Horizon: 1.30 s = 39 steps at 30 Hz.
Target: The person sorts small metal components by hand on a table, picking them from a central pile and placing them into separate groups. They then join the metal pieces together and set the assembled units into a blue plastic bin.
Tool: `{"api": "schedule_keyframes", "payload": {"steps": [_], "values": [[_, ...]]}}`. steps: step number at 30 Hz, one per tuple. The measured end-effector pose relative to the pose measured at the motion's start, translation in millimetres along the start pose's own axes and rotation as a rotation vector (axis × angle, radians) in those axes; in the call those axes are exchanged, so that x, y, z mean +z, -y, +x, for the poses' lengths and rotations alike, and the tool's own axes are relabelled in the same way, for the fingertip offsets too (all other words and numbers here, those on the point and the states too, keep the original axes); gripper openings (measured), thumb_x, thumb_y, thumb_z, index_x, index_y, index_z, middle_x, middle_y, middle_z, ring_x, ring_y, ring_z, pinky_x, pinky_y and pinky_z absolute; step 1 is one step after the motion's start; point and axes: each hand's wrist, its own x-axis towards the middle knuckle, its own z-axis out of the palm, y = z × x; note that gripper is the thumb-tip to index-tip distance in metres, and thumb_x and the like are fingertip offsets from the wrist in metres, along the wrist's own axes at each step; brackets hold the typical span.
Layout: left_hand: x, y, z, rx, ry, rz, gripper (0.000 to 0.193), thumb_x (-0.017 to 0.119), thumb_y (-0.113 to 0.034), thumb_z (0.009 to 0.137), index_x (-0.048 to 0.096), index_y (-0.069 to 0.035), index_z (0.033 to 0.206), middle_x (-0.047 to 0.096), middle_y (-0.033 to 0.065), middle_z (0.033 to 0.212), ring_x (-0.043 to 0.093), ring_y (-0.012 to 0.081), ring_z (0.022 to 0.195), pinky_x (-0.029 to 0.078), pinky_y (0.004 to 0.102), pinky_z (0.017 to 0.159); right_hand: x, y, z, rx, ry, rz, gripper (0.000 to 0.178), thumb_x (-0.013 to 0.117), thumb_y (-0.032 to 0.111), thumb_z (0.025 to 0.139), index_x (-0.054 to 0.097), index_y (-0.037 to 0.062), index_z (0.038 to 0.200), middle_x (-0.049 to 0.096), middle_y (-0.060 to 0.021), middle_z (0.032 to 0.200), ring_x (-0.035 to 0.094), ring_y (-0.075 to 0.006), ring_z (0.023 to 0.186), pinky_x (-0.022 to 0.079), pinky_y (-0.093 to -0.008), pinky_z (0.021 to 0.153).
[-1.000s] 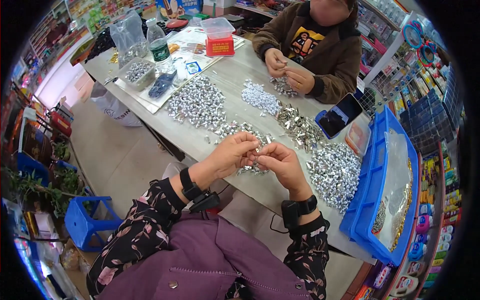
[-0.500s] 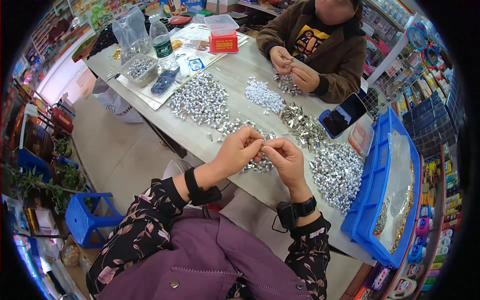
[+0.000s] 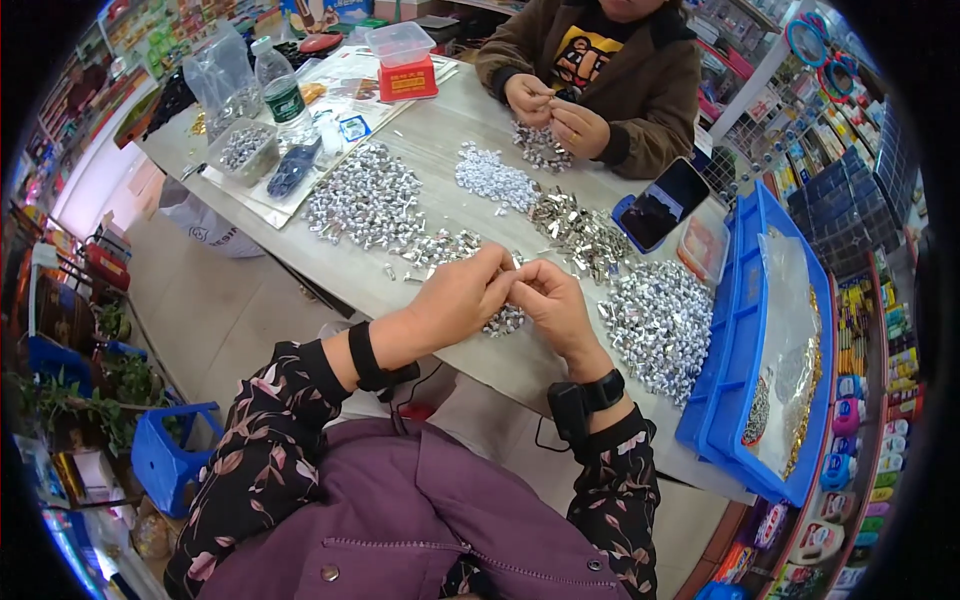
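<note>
My left hand and my right hand meet over the table's near edge, thumbs and fingertips pinched together. Whatever they pinch is too small and covered to make out. Beneath and behind them lies a scatter of small silver metal pieces. A bigger heap of silver cap-like pieces spreads beyond my left hand. To the right of my right hand is another dense silver heap. Farther off are flat shiny metal clips and a pile of small white pieces.
Across the table, a person's hands work above a small pile. A phone leans beside the clips. Blue trays line the right edge. At far left stand a bottle, a clear tub and a red box.
The view has shifted, so the table things appear farther left and slightly higher. My hands stay pinched together, with the fingers slightly rearranged. The other person's hands remain together.
</note>
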Motion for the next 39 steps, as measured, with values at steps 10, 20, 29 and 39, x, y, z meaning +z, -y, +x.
{"api": "schedule_keyframes", "payload": {"steps": [10,20,29,39], "values": [[-18,62,107,0.213,0.175,0.522,0.018,0.053,-0.019,0.079,0.059,-0.004,0.088,0.061,0.0155,0.078,0.059,0.0332,0.075,0.046,0.0405,0.068,-24,0,5,-0.100,-0.151,-0.445,0.017,0.061,0.011,0.081,0.061,-0.0013,0.093,0.061,-0.0001,0.076,0.053,-0.0061,0.067,0.044,-0.0208,0.060],[-2,78,126,0.276,0.244,0.692,0.015,0.055,-0.013,0.070,0.057,-0.002,0.080,0.059,0.0179,0.079,0.057,0.0349,0.077,0.046,0.0427,0.069,-32,-3,15,-0.222,-0.394,-1.087,0.023,0.062,0.016,0.076,0.062,0.0074,0.097,0.058,-0.0079,0.069,0.057,-0.0206,0.064,0.045,-0.0296,0.058],[-31,57,111,-0.230,0.249,-0.187,0.016,0.054,-0.019,0.076,0.053,-0.004,0.079,0.056,0.0071,0.069,0.056,0.0178,0.060,0.049,0.0295,0.054,-30,6,9,-0.131,-0.354,-1.065,0.015,0.061,0.022,0.076,0.061,0.0086,0.082,0.059,-0.0085,0.077,0.059,-0.0275,0.069,0.046,-0.0369,0.060],[-47,21,46,-0.418,0.157,-0.745,0.006,0.053,-0.011,0.082,0.052,-0.006,0.085,0.056,0.0025,0.073,0.053,0.0073,0.058,0.047,0.0189,0.051,-33,8,5,-0.101,-0.259,-0.870,0.011,0.061,0.013,0.079,0.059,0.0039,0.084,0.062,-0.0073,0.077,0.060,-0.0177,0.068,0.047,-0.0283,0.060]]}}
